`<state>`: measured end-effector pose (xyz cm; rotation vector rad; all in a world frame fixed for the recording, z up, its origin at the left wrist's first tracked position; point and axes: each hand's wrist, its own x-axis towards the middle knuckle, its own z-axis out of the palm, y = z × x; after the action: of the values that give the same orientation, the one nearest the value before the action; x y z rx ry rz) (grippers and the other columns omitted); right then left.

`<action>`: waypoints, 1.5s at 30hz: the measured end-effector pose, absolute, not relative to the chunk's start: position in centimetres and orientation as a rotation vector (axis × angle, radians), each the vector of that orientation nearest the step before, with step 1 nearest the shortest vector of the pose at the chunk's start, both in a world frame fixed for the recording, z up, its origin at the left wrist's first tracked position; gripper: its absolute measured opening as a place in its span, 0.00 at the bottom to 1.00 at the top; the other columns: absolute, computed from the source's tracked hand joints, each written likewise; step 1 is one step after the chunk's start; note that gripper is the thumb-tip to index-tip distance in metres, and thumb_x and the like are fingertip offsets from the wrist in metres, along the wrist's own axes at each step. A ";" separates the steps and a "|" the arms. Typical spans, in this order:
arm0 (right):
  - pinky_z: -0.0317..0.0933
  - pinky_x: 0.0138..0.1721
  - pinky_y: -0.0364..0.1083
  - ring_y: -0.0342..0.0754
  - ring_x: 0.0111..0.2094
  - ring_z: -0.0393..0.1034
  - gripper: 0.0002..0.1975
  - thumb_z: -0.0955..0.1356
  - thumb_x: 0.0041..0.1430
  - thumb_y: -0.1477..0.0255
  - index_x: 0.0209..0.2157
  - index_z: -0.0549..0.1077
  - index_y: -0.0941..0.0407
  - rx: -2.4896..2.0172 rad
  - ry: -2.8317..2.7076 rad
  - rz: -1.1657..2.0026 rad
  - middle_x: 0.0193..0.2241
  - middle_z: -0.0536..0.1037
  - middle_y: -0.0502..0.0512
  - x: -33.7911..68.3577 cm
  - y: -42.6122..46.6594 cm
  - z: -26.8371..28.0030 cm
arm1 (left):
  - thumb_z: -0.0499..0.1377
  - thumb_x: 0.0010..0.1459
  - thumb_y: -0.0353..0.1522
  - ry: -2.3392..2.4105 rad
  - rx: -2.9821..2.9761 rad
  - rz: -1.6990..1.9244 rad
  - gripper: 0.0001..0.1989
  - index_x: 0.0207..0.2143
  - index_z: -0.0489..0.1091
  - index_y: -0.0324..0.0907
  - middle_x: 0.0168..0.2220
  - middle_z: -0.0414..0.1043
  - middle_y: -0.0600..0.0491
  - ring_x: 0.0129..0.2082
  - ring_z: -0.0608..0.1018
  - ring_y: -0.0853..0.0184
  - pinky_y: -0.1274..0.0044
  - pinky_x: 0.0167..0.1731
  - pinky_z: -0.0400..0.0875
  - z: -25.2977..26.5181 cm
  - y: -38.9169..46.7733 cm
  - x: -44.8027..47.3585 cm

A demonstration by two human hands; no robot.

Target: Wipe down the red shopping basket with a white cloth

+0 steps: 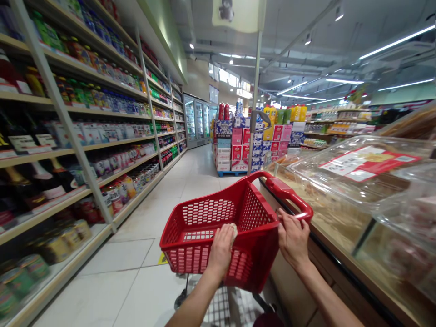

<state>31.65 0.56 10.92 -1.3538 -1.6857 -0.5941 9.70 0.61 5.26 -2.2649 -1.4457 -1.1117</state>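
Note:
A red plastic shopping cart [262, 259] stands sideways before me, its upper basket bare inside. My left hand [221, 250] curls over the basket's near rim. A small whitish cloth [234, 230] shows at its fingertips, pressed against the rim; most of it is hidden under the hand. At the cart's right end, my right hand [293, 237] grips the near corner where the red handle [288, 194] joins the basket. Some of its fingertips are hidden behind the plastic.
Drink shelves [112, 109] line the left side. A food counter [335, 227] with clear plastic boxes [344, 156] runs close along the right, beside the cart handle. Stacked cartons [238, 145] stand ahead by a pole [255, 91]. Pale floor tiles [129, 281] lie between.

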 end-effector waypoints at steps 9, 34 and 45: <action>0.41 0.50 0.54 0.50 0.44 0.64 0.17 0.55 0.58 0.71 0.46 0.66 0.58 -1.387 -1.751 -0.656 0.42 0.74 0.56 32.0 0.1 11.1 | 0.43 0.58 0.25 -1.254 -2.370 -1.186 0.19 0.52 0.57 0.40 0.51 0.65 0.47 0.54 0.63 0.65 0.64 0.51 0.63 7.8 0.5 15.7; 0.36 0.54 0.59 0.50 0.45 0.64 0.14 0.57 0.57 0.74 0.39 0.71 0.54 -1.328 -2.045 -0.470 0.41 0.75 0.55 24.0 -0.5 9.4 | 0.42 0.54 0.20 -1.473 -2.113 -0.989 0.25 0.54 0.56 0.40 0.53 0.62 0.48 0.55 0.61 0.66 0.68 0.51 0.62 1.4 0.4 4.6; 0.35 0.56 0.57 0.50 0.48 0.62 0.15 0.58 0.57 0.72 0.43 0.70 0.55 -1.325 -2.124 -0.376 0.44 0.73 0.56 21.3 -0.5 8.0 | 0.42 0.53 0.20 -1.462 -2.055 -0.926 0.25 0.54 0.56 0.40 0.54 0.62 0.49 0.56 0.60 0.66 0.69 0.51 0.62 0.4 0.3 2.0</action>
<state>21.33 -0.46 7.96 -1.3254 -2.1245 -0.3756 2.05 0.32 0.44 -2.0549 -1.4625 -0.9261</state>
